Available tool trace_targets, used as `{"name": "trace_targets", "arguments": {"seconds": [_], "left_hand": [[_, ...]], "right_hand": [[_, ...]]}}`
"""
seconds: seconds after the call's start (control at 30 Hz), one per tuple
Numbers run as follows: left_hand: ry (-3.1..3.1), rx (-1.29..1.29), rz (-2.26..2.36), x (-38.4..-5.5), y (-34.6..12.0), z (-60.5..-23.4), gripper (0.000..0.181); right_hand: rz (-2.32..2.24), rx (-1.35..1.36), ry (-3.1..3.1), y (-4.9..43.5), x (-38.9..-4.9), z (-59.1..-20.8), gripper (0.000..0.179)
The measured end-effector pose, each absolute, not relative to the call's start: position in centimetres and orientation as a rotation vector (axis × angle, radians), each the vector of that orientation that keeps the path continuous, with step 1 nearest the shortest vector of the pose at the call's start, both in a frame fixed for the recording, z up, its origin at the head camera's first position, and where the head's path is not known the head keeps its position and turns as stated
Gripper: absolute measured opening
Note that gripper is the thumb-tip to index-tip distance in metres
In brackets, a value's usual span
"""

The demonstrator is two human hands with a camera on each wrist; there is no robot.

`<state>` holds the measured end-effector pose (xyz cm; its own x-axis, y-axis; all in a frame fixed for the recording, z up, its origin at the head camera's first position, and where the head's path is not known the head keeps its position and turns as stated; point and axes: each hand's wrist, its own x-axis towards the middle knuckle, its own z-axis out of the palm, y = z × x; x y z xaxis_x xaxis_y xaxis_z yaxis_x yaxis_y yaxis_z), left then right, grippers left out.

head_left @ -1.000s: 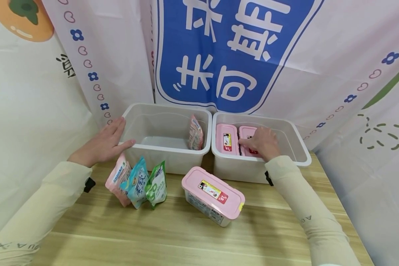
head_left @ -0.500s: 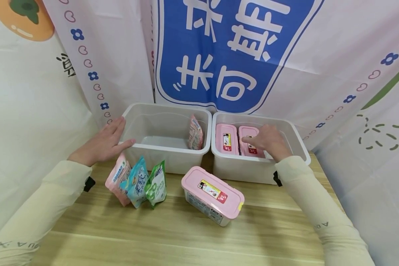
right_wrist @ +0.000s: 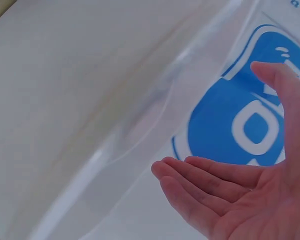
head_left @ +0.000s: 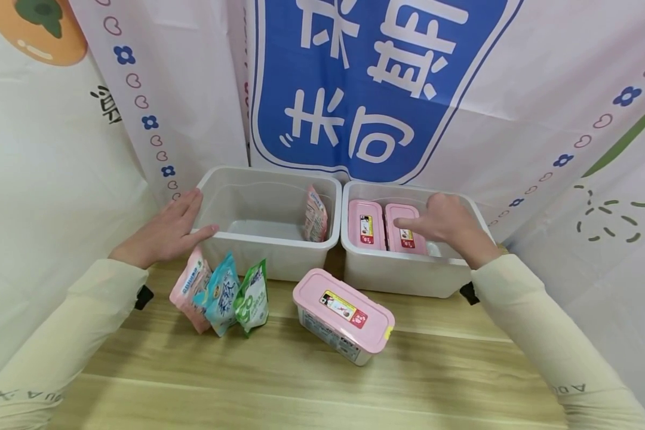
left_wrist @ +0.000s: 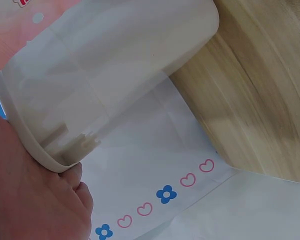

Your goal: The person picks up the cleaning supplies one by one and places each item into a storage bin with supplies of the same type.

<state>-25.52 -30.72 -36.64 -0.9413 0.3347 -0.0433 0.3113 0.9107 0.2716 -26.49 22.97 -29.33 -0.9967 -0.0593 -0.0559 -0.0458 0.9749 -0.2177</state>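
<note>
In the head view, my left hand (head_left: 161,233) rests on the left end of the left grey bin (head_left: 269,263), its thumb over the front rim. The left wrist view shows the hand (left_wrist: 40,190) against that bin's rim (left_wrist: 27,130). My right hand (head_left: 443,221) is over the right grey bin (head_left: 408,278) and holds nothing. In the right wrist view, the hand's (right_wrist: 240,195) fingers are extended and the thumb stands apart. Two pink-lidded boxes, one (head_left: 366,224) left of the other (head_left: 403,218), stand side by side inside the right bin.
A third pink-lidded box (head_left: 344,310) lies at an angle on the wooden table (head_left: 301,394). Pink (head_left: 193,292), blue (head_left: 223,295) and green (head_left: 252,298) pouches stand before the left bin. Another pink pouch (head_left: 316,216) leans inside it. A printed curtain (head_left: 193,89) hangs behind.
My right hand has moved rightward, off the second pink-lidded box, showing more of its lid. My left hand stays on the bin.
</note>
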Motion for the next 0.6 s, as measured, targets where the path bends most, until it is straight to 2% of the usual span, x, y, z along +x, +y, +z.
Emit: {"name": "trace_targets", "arguments": {"seconds": [0.6], "left_hand": [[2.998,0.516,0.371,-25.6,-30.5,-36.5,0.096]], "right_hand": [[-0.327,-0.43,3.119,19.8,-20.9,-27.4,0.062]]}}
